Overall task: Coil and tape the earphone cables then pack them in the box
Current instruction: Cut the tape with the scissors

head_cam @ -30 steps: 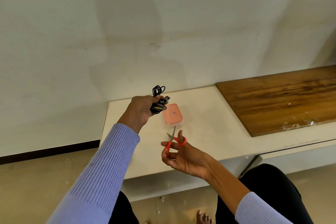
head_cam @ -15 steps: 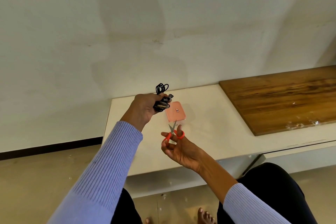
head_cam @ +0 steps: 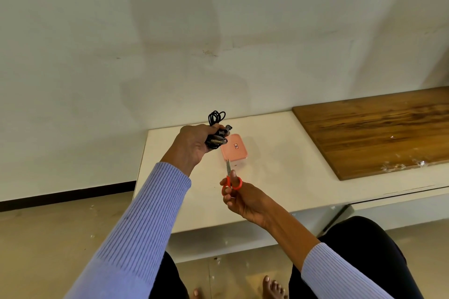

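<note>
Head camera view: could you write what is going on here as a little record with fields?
left hand: grips a bundle of coiled black earphone cables, held above the bench
right hand: holds red-handled scissors, blades pointing toward the box
box: small, pink lid on, standing on the white bench
wooden board: lies on the bench to the right
tape: none clearly visible

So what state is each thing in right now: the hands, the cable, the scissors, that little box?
Left hand: raised, gripping the cable bundle.
Earphone cable: black, coiled in a bundle, loops sticking out above the fist; tape cannot be made out.
Right hand: fingers through the scissor handles.
Scissors: orange handles, blades closed, pointing at the box.
Box: pink lid on, resting on the white table.
</note>
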